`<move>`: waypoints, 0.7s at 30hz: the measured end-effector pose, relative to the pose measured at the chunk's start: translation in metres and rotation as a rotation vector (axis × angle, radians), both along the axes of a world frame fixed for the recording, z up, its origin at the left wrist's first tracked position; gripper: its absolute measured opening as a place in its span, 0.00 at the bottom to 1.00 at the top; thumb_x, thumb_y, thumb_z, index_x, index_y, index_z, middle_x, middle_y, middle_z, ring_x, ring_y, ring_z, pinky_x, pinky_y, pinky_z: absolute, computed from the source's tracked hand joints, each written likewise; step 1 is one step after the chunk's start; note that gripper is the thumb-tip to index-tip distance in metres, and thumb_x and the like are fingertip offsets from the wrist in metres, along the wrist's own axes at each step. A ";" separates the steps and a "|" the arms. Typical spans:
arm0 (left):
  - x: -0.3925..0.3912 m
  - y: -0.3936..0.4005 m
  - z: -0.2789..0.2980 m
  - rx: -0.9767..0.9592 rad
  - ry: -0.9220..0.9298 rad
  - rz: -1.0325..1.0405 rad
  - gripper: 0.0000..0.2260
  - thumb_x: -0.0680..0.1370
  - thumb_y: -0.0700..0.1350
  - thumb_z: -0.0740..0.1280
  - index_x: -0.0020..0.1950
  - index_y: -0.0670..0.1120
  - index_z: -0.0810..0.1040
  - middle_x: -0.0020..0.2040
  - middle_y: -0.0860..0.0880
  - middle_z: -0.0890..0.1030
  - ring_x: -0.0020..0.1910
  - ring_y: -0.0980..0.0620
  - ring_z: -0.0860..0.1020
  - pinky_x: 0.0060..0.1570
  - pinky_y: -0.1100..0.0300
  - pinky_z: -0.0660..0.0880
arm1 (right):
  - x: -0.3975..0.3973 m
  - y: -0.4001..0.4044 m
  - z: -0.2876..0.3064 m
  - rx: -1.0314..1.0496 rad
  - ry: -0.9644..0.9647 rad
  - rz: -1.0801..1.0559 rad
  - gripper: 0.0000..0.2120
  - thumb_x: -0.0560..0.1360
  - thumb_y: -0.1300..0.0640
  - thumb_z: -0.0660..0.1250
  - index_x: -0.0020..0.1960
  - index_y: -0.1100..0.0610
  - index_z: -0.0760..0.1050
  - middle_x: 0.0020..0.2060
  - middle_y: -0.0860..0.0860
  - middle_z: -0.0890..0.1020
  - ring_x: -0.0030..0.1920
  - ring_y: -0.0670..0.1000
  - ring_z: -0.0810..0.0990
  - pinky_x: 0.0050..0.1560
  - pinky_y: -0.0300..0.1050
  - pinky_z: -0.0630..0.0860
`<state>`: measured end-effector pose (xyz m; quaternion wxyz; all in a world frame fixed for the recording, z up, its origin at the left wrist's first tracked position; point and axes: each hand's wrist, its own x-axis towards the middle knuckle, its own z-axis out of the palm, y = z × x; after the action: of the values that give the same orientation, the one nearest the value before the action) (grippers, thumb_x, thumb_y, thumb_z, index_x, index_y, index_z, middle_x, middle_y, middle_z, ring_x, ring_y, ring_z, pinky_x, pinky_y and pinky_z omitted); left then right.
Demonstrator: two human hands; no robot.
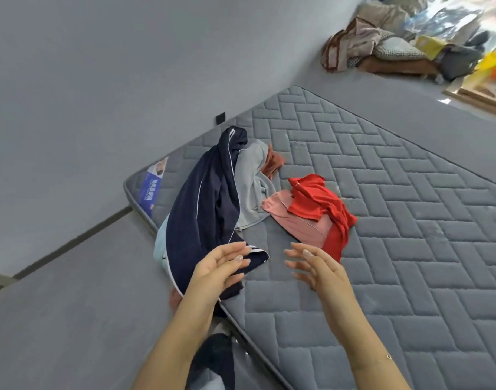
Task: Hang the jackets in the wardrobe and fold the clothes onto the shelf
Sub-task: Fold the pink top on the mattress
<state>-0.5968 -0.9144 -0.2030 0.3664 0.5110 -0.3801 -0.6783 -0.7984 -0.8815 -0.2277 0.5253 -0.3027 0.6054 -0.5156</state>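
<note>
A heap of clothes lies on the near corner of a grey quilted mattress (381,192). A dark navy garment with white piping (207,209) drapes over the mattress edge. Beside it are a light grey garment (252,187), a small rust-coloured piece (273,163), a pink garment (297,220) and a red one (322,204) on top of it. A pale blue piece (160,243) peeks out under the navy one. My left hand (221,268) hovers with straight fingers over the navy garment's lower end. My right hand (317,266) is spread just in front of the red garment. Neither holds anything.
The mattress lies on a grey floor next to a grey wall (100,80) with a small black socket (220,118). A pile of pillows and bedding (387,49) and coloured bags sit at the far right. No wardrobe or shelf is in view.
</note>
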 end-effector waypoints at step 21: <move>-0.017 -0.413 -0.382 0.093 -1.114 -0.263 0.35 0.76 0.61 0.68 0.78 0.51 0.59 0.78 0.46 0.58 0.74 0.40 0.59 0.69 0.37 0.61 | 0.039 -0.317 -0.267 0.368 -0.112 -0.217 0.10 0.81 0.59 0.63 0.54 0.51 0.82 0.46 0.43 0.86 0.47 0.40 0.83 0.49 0.37 0.79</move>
<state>-0.6143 -1.3275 -0.5851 0.0004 0.7551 -0.5460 -0.3628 -0.7596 -1.1980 -0.4949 0.5460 -0.1059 0.6882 -0.4659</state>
